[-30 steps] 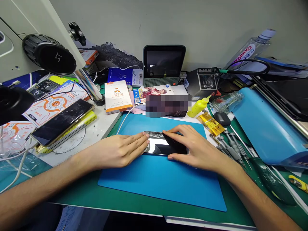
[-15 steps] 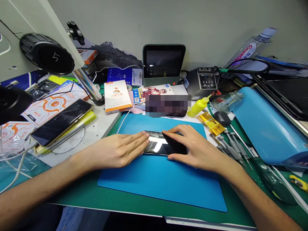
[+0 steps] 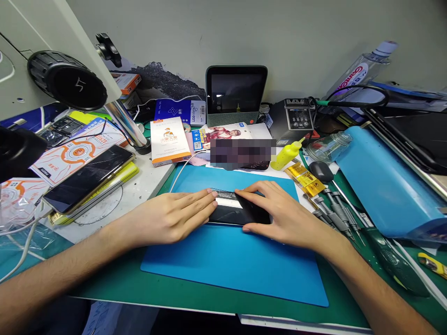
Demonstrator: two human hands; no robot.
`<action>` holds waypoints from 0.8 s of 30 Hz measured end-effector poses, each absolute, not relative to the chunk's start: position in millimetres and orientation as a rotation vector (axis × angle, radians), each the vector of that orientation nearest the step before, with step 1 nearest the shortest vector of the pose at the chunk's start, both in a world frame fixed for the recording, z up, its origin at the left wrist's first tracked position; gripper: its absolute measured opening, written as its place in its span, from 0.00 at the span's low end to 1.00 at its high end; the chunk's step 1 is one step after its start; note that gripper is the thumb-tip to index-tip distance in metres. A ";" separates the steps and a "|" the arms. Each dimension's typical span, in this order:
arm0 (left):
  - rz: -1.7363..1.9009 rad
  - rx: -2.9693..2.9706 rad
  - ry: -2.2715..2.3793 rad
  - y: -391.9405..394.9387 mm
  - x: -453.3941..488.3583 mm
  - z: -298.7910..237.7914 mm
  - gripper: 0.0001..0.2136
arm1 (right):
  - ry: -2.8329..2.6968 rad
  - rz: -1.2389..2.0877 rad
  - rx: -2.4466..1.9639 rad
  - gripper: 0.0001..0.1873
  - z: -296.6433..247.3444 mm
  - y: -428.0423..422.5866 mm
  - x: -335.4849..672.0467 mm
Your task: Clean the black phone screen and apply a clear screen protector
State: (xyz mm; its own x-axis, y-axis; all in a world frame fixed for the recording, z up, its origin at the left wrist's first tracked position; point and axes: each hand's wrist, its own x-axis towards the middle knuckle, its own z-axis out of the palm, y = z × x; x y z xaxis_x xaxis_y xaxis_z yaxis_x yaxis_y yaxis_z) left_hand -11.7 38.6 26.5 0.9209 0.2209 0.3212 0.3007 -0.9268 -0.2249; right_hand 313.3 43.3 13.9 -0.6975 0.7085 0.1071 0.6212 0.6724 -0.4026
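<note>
Phone (image 3: pixel 228 215) looked light, stiff, slick, probably fragile; best held by long edges, where right hand (image 3: pixel 284 213) pinched it, left hand (image 3: pixel 172 217) flat over one end, grip unclear.

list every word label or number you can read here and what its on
"Gante", ending unclear: tilted bottle
"LCD", sideways: blue box
Too small or blurred: white-and-orange box, orange-patterned box, picture-printed package, black control unit, black knob
Central phone: none readable

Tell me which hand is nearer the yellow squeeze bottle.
Right. The right hand, gripping the phone, is just in front of the yellow squeeze bottle; the left hand is farther away, to its left and nearer the viewer.
</note>
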 end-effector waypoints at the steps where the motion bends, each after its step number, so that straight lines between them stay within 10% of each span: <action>1: -0.428 -2.806 -0.385 38.6 -11.6 26.9 0.17 | -2.632 0.498 -1.071 0.37 14.1 43.2 313.3; 24: -0.625 -2.882 -0.492 41.7 -10.6 35.0 0.25 | -2.507 0.583 -1.128 0.34 29.9 40.0 316.4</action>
